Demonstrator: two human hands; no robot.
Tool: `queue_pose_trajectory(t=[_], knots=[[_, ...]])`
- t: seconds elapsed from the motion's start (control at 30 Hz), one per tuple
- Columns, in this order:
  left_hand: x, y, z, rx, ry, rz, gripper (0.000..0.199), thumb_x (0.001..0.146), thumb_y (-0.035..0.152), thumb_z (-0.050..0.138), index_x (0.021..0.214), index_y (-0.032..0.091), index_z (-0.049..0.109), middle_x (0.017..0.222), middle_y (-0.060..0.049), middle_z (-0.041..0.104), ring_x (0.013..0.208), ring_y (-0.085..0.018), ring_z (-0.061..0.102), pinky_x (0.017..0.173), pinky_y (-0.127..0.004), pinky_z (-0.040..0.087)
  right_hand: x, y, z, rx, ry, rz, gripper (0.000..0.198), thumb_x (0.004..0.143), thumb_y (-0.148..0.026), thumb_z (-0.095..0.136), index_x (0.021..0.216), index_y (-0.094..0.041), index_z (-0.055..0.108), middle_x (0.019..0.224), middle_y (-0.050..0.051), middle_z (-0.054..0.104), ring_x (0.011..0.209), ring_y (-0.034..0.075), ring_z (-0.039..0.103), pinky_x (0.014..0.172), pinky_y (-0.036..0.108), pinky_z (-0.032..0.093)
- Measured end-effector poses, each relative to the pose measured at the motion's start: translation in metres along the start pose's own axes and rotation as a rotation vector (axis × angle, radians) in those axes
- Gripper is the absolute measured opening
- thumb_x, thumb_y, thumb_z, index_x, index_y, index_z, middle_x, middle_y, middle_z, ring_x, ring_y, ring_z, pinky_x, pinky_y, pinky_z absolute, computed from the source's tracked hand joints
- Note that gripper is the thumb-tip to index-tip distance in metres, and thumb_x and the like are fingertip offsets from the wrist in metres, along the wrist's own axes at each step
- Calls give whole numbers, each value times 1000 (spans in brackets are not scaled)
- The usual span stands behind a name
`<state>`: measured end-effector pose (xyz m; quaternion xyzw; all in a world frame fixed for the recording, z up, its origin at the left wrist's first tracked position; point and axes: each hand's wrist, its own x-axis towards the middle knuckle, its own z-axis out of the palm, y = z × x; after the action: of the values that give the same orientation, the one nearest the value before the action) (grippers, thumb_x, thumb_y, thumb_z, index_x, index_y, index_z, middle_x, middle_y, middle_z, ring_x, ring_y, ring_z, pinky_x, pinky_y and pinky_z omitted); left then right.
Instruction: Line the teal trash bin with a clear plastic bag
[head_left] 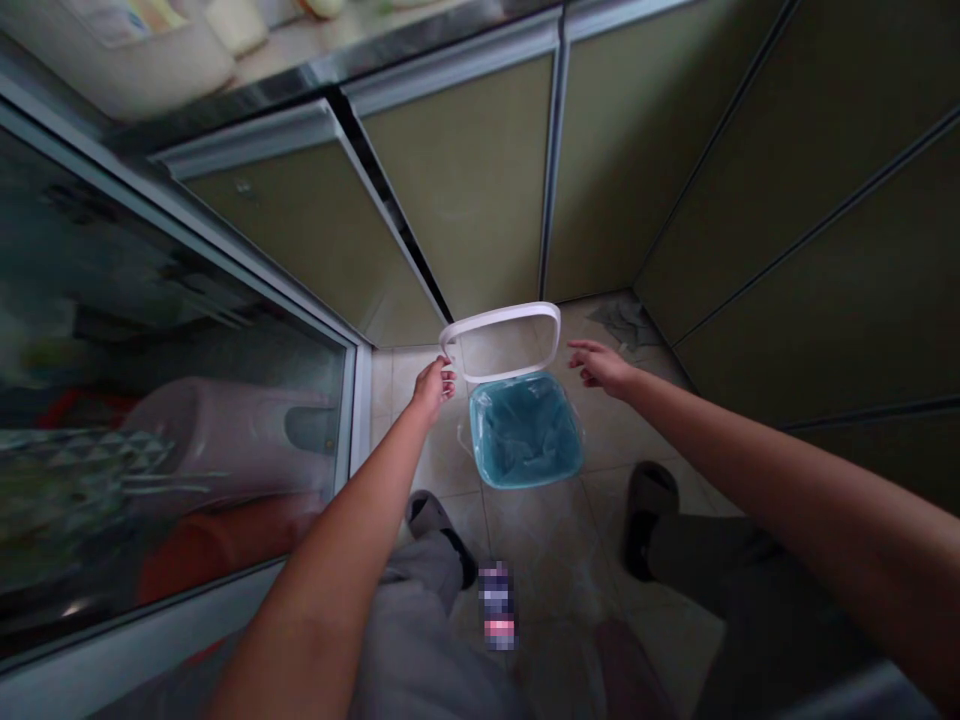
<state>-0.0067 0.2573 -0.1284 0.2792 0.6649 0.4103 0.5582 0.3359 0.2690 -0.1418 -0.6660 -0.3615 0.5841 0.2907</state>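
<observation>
One white rim frame [501, 342] is held just above a small bin lined with a blue bag [526, 430], which stands on the tiled floor [540, 545] directly below and between both hands. The frame is tilted, its far edge raised, so the bag's open mouth is exposed beneath it.

The left hand [435, 385] is closed on the frame's near-left corner, fingers curled round the plastic — this single grip carries the frame. The right hand [600, 365] is spread, fingers extended toward the frame's right edge; it sits just beside that edge and grips nothing. Whether a fingertip touches the plastic cannot be told.

Below the hands, toward the person, two dark slippers [651, 510] stand either side of the bin's near edge, and a small blurred object [497, 605] lies on the tiles between the legs. Beyond the hands, olive cabinet doors [465, 190] close off the corner — a crumpled grey scrap [624, 322] lies at their foot, past the right hand. Outboard of the left forearm, a glass sliding panel [172, 400] shows stored containers behind it.
</observation>
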Motion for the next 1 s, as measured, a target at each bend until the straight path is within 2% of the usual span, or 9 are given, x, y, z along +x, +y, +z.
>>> queue_pose_trajectory(t=[0.1, 0.2, 0.3, 0.43, 0.57, 0.67, 0.73, 0.83, 1.0], knots=[[-20, 4, 2, -18, -18, -3, 47, 86, 56, 60, 114, 18, 66, 83, -2, 65, 57, -9, 55, 57, -21, 45, -23, -23, 4, 54, -79, -59, 42, 94, -19, 56, 136, -23, 60, 102, 6, 72, 50, 7, 48, 49, 22, 44], [-38, -3, -1, -19, 6, -21, 47, 85, 55, 61, 113, 17, 67, 88, -5, 70, 61, -10, 58, 58, -21, 46, -43, -27, 4, 64, -82, -35, 32, 96, -25, 58, 127, -19, 63, 105, 10, 74, 54, 9, 57, 49, 23, 47], [-55, -20, -6, 24, 2, -22, 49, 80, 50, 68, 115, 17, 69, 90, -6, 72, 63, -11, 61, 58, -20, 44, -60, -13, 0, 54, -97, 10, 28, 98, -29, 57, 122, -17, 65, 109, 13, 74, 56, 10, 61, 50, 22, 48], [-75, -54, -14, 239, -66, 20, 53, 78, 44, 71, 124, 16, 70, 99, -8, 76, 74, -15, 67, 64, -24, 48, -76, 20, -5, -35, -161, 53, 33, 99, -32, 55, 124, -14, 68, 112, 14, 73, 61, 11, 64, 53, 21, 48], [-90, -90, -26, 662, -180, 145, 77, 72, 41, 82, 141, 15, 61, 129, -16, 70, 112, -28, 68, 93, -35, 51, -82, 52, -3, -407, -201, 34, 40, 95, -27, 56, 131, -13, 68, 102, 12, 75, 64, 14, 65, 58, 24, 49], [-100, -107, -38, 1094, -263, 246, 106, 64, 49, 89, 156, 23, 44, 151, -16, 54, 139, -37, 49, 111, -42, 41, -82, 69, 1, -826, -197, -162, 45, 90, -22, 58, 134, -14, 68, 94, 10, 76, 78, 19, 69, 70, 26, 50], [-104, -111, -44, 1265, -299, 253, 116, 67, 56, 86, 163, 27, 29, 154, -17, 49, 143, -39, 45, 113, -45, 39, -81, 74, 1, -994, -178, -253, 49, 89, -24, 60, 137, -18, 66, 99, 9, 77, 89, 22, 70, 76, 27, 50], [-108, -108, -46, 1331, -312, 269, 115, 73, 60, 81, 165, 28, 20, 153, -17, 49, 139, -40, 48, 110, -46, 40, -80, 74, 1, -1100, -152, -266, 46, 91, -31, 58, 135, -23, 67, 109, 10, 76, 97, 24, 71, 79, 29, 49], [-107, -102, -40, 1305, -312, 267, 117, 70, 58, 83, 164, 32, 19, 155, -16, 46, 139, -37, 49, 108, -43, 43, -86, 66, 8, -1238, -90, -307, 38, 95, -36, 52, 126, -24, 71, 116, 13, 74, 101, 28, 69, 81, 34, 50]])
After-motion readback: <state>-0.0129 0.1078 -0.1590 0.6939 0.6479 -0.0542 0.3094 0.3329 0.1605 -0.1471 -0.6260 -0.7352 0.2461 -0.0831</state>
